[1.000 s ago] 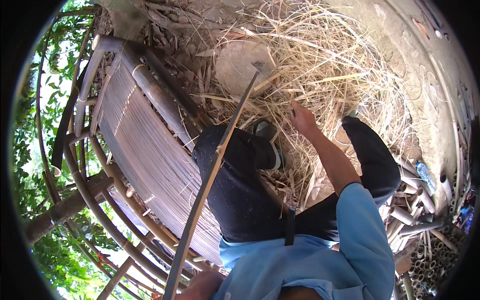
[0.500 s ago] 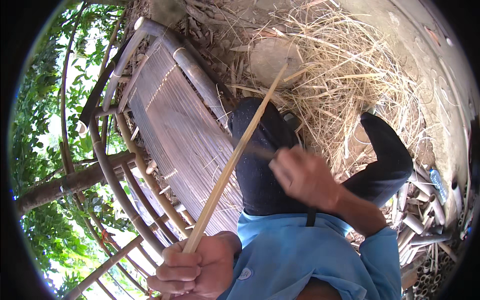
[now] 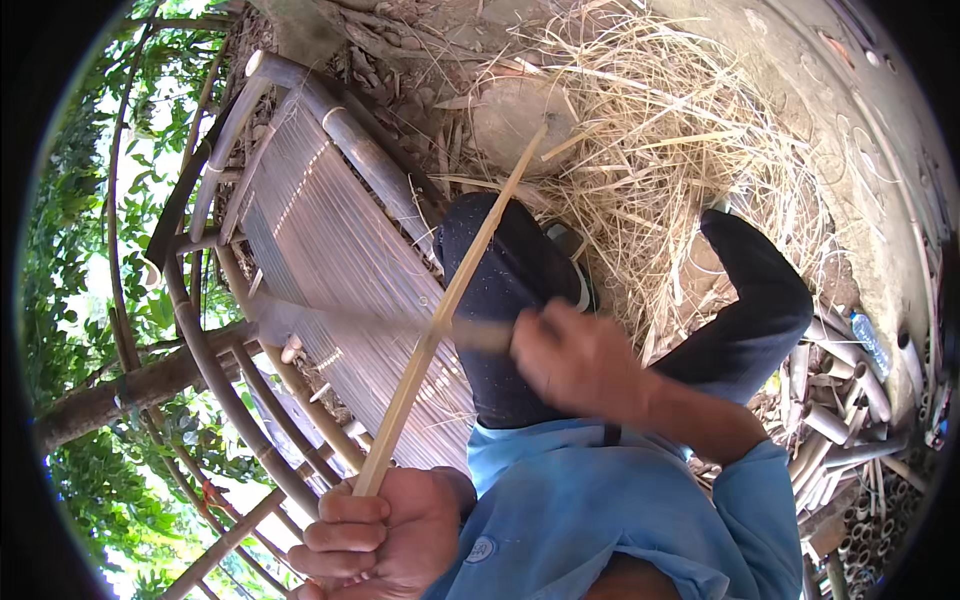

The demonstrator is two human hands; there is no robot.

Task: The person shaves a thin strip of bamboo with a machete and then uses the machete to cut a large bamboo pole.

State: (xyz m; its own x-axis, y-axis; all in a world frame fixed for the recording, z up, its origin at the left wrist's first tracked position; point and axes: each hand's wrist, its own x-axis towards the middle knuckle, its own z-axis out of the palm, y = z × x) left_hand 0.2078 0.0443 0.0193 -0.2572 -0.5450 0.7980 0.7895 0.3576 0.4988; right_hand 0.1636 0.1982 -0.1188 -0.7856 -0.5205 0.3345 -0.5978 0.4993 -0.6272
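A long pale bamboo strip slants from the lower left up toward the far middle. My left hand is closed in a fist around its near end. My right hand, smeared by motion, grips the handle of a long-bladed knife. The blurred blade points left and crosses the strip near its middle. I cannot tell whether blade and strip touch. The strip's far end lies over a round, flat-topped block.
To the left stands a slatted bamboo bench with a pole frame. Straw-like shavings cover the ground ahead, around my dark-trousered legs. Cut bamboo pieces and a plastic bottle lie at the right by the wall.
My right hand has shifted slightly left, and the knife's blurred blade now shows stretched out across the strip. My left hand keeps its grip. The whole view has shifted a little.
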